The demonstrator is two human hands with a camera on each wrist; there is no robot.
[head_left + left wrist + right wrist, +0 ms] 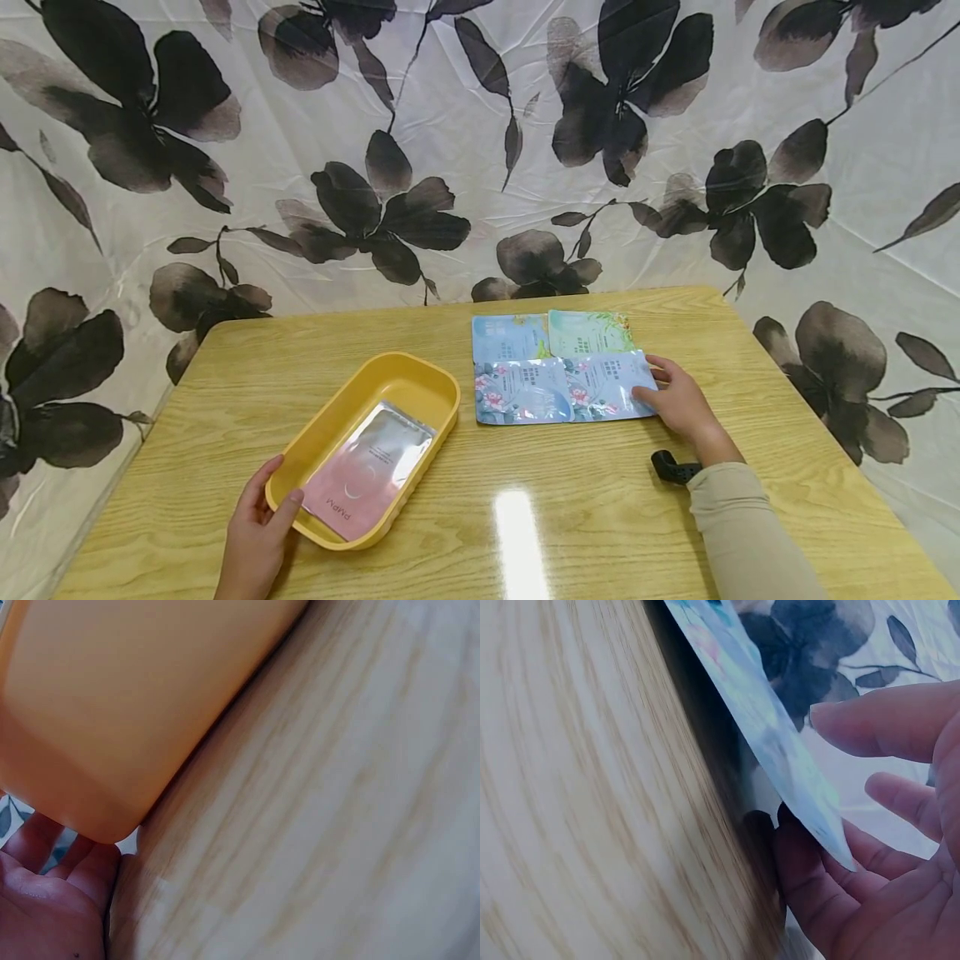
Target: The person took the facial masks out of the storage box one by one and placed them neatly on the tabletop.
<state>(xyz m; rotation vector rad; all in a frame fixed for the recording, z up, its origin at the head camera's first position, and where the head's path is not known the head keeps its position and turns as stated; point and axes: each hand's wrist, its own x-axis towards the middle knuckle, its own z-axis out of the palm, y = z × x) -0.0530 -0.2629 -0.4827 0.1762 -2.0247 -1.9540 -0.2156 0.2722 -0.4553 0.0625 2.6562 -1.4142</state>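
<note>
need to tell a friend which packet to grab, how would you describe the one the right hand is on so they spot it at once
On the wooden table, right of the yellow tray, four flat packets lie in a two-by-two block. The one you want is the near right packet, pale blue with flowers at its lower left corner. It alone has the right hand lifting its right edge.

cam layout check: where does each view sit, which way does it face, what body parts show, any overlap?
Head: worn on the head, faces forward and down at the wooden table; both hands and a beige sleeve show.
Left wrist: low beside the yellow tray, looking along its wall; left hand shows.
Right wrist: at table level, looking at the sachet; right hand shows.
Shared: head and left wrist both see the tray; head and right wrist, the sachet.
</note>
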